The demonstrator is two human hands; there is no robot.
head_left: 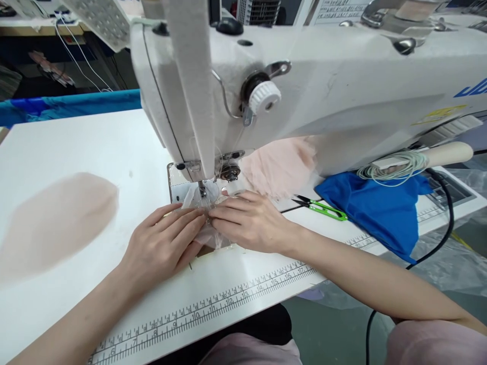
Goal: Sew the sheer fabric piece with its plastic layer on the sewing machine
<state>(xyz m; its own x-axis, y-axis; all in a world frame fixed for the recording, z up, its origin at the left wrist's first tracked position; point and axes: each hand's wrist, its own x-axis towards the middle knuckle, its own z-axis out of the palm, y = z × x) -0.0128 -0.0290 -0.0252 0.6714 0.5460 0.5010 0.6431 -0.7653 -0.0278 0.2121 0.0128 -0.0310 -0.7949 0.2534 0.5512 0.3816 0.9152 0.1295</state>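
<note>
A small piece of sheer pale fabric (195, 202) lies under the needle and presser foot (202, 189) of a white industrial sewing machine (342, 86). My left hand (163, 243) lies flat on the fabric's left side, fingers pointing at the needle. My right hand (249, 220) presses the fabric from the right, its fingertips meeting those of the left just in front of the foot. Both hands pin the fabric against the table.
A stack of beige sheer pieces (57, 220) lies at the left of the white table (95, 147). Pink fabric (277, 165) sits under the machine arm. Green thread snips (323, 209), blue cloth (380, 208), a black cable (445, 228) are at right. A printed ruler (213, 309) runs along the front edge.
</note>
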